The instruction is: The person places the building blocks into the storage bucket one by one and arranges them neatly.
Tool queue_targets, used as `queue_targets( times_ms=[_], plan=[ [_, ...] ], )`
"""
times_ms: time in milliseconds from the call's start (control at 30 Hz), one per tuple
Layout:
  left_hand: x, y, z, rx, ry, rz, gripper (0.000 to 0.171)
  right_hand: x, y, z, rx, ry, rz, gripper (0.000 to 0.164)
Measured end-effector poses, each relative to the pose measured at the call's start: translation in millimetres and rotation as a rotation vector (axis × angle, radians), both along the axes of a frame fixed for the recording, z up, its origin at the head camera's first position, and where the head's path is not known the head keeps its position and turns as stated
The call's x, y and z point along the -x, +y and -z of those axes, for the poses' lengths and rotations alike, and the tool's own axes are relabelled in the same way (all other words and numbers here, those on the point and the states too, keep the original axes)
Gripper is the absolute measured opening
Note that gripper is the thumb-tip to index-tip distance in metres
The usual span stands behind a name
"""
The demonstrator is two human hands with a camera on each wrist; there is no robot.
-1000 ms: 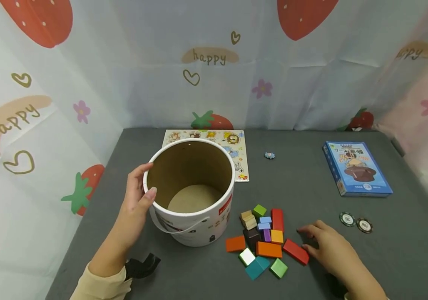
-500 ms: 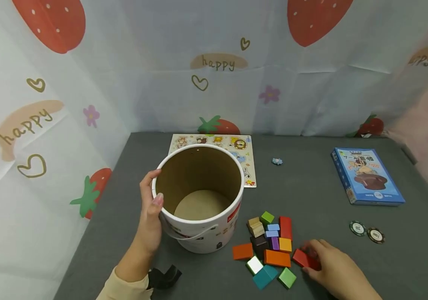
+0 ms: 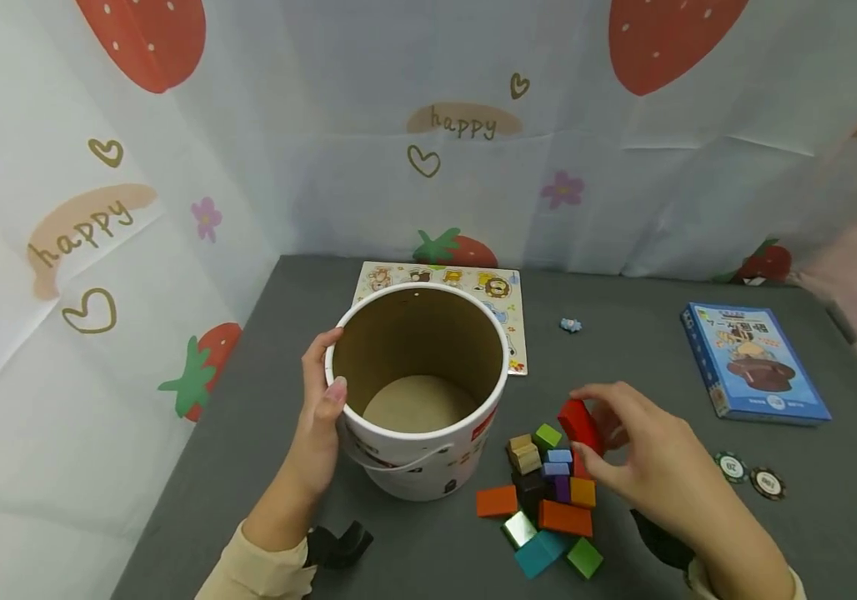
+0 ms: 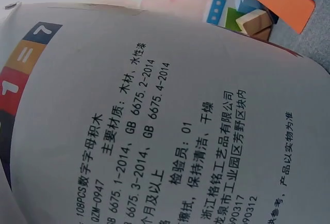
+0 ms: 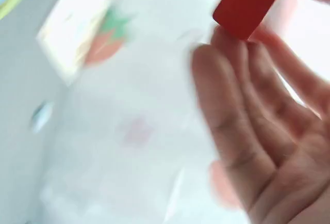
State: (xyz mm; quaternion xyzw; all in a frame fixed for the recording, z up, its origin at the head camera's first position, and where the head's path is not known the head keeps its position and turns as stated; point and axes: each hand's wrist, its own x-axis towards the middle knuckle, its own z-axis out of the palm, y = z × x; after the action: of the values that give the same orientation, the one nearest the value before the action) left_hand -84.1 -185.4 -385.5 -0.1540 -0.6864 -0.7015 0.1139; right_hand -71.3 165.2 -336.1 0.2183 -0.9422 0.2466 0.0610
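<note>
My left hand (image 3: 316,437) grips the rim of a white bucket (image 3: 466,446), thumb over the edge. The bucket stands upright, with only its bare bottom visible inside. Its printed side (image 4: 170,131) fills most of the left wrist view. A red block (image 3: 580,423) is pinched between the fingers and thumb of my right hand (image 3: 654,450), raised over the block pile. The same red block (image 5: 250,7) shows at the top of the right wrist view. Below lie several coloured blocks, among them an orange block (image 3: 565,517), a teal block (image 3: 541,553) and another red block (image 3: 580,465), partly hidden.
A board with animal pictures (image 3: 516,333) lies partly behind the bucket. At the right are a blue box (image 3: 759,362) and two round chips (image 3: 732,467). A small blue-and-white piece (image 3: 570,325) lies farther back. A printed cloth (image 3: 353,192) hangs behind the table.
My right hand took hold of the red block at the pile's right side and lifted it up and leftward. The left hand has kept its grip on the bucket. The head view has shifted slightly.
</note>
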Motion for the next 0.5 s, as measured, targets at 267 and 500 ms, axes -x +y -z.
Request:
queue_targets(
  times_ms=[267, 500],
  plan=[
    [1.7, -2, 2.7, 0.0, 0.012, 0.001, 0.057, 33.2, -62, -46.3, 0.405, 0.17, -0.196, 0.06],
    [2.6, -1, 3.2, -0.005, 0.04, -0.015, 0.057, 65.4, -105, -41.8, 0.313, 0.085, -0.295, 0.042]
  ],
)
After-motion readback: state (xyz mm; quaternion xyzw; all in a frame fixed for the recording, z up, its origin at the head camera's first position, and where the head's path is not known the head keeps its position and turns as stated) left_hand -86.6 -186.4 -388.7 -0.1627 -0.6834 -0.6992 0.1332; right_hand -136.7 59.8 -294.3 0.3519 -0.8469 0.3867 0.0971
